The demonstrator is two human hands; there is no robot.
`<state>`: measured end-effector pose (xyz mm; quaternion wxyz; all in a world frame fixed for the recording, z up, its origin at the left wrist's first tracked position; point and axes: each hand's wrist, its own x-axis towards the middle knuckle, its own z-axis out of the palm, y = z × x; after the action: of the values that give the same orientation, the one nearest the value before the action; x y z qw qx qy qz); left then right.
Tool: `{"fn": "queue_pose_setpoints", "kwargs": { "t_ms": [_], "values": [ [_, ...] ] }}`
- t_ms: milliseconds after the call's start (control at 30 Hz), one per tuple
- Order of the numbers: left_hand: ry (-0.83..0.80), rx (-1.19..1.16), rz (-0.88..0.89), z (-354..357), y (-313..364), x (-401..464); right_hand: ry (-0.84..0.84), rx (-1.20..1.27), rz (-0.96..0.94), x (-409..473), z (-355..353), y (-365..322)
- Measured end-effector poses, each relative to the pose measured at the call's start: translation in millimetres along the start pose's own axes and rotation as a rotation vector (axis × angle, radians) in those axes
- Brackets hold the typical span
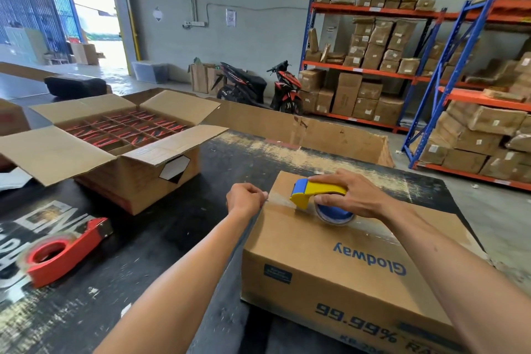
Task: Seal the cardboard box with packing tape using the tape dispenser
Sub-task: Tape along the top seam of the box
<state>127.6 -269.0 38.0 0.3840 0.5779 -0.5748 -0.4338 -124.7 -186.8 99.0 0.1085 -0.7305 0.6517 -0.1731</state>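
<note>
Cardboard box (330, 256) closed, right hand (349, 191) gripping tape dispenser (313, 191) on top.

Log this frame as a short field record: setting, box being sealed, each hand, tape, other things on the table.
setting: warehouse, shelving racks stacked with cartons
box: closed Glodway cardboard box on black table
right hand: grips yellow and blue tape dispenser on box top
left hand: pinches tape end at box's left edge
tape: clear strip between left hand and dispenser
other: red tape dispenser; open carton of red and black packs
</note>
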Motion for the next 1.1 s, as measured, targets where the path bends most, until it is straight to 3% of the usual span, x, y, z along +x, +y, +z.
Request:
{"fn": "queue_pose_setpoints", "kwargs": {
  "t_ms": [200, 300, 400, 467, 500, 567, 667, 1100],
  "values": [
    [0.014, 0.014, -0.055, 2.4, 2.1, -4.8, 0.005, -0.037, -0.017, 0.0, 0.4, 3.1],
    [0.034, 0.183, -0.08, 0.9, 1.0, -11.2, 0.016, -0.044, -0.018, -0.5, 0.3, 2.5],
    [0.125, 0.503, 0.285, -2.5, -2.2, -14.9, 0.02, -0.057, -0.025, 0.2, 1.1, 3.2],
    [-0.017, 0.582, 0.531, 1.3, 1.2, -20.9, 0.024, -0.061, -0.027, 0.8, 2.0, 3.6],
    [-0.14, 0.608, 0.559, 6.4, 2.4, -24.4, 0.026, -0.061, -0.028, 1.1, 2.2, 3.7],
    [-0.372, 0.713, 0.488, 17.5, 1.3, -28.8, 0.028, -0.066, -0.03, 1.1, 2.2, 3.6],
    [-0.509, 0.85, 0.42, 21.4, -2.5, -25.0, 0.026, -0.074, -0.034, 1.3, 2.9, 3.9],
    [-0.525, 0.973, 0.462, 14.9, -1.0, -35.7, 0.029, -0.132, -0.034, -7.8, -7.8, -11.3]
  ]
}}
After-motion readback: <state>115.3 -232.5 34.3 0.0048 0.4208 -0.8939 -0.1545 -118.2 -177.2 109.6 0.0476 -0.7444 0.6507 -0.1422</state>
